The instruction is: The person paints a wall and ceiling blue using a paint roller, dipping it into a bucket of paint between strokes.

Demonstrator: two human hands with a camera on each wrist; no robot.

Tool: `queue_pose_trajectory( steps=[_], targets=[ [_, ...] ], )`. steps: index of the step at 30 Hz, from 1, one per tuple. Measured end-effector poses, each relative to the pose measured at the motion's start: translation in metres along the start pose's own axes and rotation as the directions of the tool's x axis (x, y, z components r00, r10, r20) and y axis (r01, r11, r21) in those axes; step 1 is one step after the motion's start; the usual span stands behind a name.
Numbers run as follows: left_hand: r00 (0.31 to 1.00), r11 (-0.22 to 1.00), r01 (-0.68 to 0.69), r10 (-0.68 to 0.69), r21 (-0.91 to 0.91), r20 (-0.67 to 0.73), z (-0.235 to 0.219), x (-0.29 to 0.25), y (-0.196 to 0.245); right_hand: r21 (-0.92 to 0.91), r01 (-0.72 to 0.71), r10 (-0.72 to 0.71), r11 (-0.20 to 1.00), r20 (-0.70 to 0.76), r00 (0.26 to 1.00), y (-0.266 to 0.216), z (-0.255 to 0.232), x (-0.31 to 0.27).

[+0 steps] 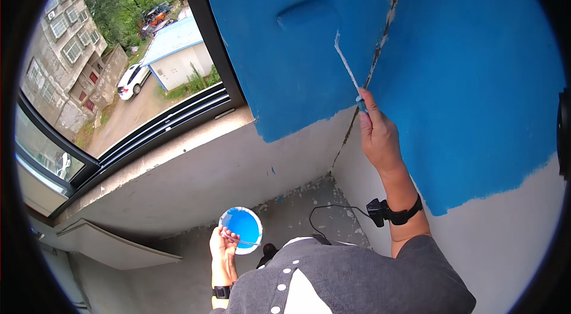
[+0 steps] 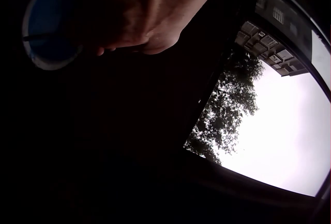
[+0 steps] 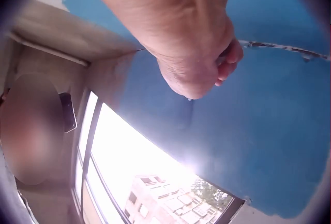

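My right hand point(image 1: 379, 135) grips the handle point(image 1: 361, 104) of a paint roller. Its paint-flecked metal rod point(image 1: 347, 64) reaches up to the blue-coated sleeve point(image 1: 306, 11), which lies against the blue wall left of the corner. Low beside my body, my left hand point(image 1: 223, 247) holds a white-rimmed bucket point(image 1: 260, 229) by its thin bail, fingers curled. Blue paint point(image 1: 242, 231) shows inside it. The left wrist view is very dark, with the bucket point(image 2: 51, 22) at its upper left. In the right wrist view my hand point(image 3: 191, 53) hides most of the handle.
A dark-framed window point(image 1: 229, 97) with a sill point(image 1: 178, 146) stands at the left. Down the wall corner runs a cracked seam point(image 1: 380, 40). Bare grey wall point(image 1: 297, 150) lies below the blue paint. A pale board point(image 1: 119, 245) leans low at left, and a black cable point(image 1: 333, 207) hangs from my right wrist camera.
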State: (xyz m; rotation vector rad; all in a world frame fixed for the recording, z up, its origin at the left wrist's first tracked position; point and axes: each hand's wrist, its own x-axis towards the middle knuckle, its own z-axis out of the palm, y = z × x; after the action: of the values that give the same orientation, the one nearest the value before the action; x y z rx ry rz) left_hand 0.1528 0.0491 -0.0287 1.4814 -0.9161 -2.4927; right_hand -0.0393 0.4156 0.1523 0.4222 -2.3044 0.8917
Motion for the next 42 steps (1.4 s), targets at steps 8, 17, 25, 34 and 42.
queue_pose_trajectory(
  steps=[8,17,25,34,42],
  targets=[
    [0.998,0.998,0.064,-0.063,-0.017,0.015,-0.007,0.011,-0.014,-0.148,-0.030,0.037,0.989,0.043,0.998,-0.009,0.000,-0.038],
    [0.994,0.994,0.109,-0.109,0.006,0.007,-0.015,0.011,-0.001,-0.224,-0.090,0.109,0.970,0.072,0.991,-0.087,-0.040,0.029],
    [0.998,0.996,0.061,-0.059,-0.062,0.033,-0.055,0.023,0.012,0.010,-0.008,0.008,1.000,-0.035,0.999,-0.103,0.022,-0.045],
    [0.999,0.997,0.050,-0.050,-0.054,0.004,-0.087,0.029,0.024,-0.072,-0.024,0.016,0.997,-0.102,0.995,-0.172,-0.023,0.074],
    [0.885,0.981,-0.159,0.093,0.108,0.457,-0.139,0.063,0.023,-0.095,0.017,-0.028,0.995,-0.109,0.994,-0.157,0.000,0.024]
  ],
)
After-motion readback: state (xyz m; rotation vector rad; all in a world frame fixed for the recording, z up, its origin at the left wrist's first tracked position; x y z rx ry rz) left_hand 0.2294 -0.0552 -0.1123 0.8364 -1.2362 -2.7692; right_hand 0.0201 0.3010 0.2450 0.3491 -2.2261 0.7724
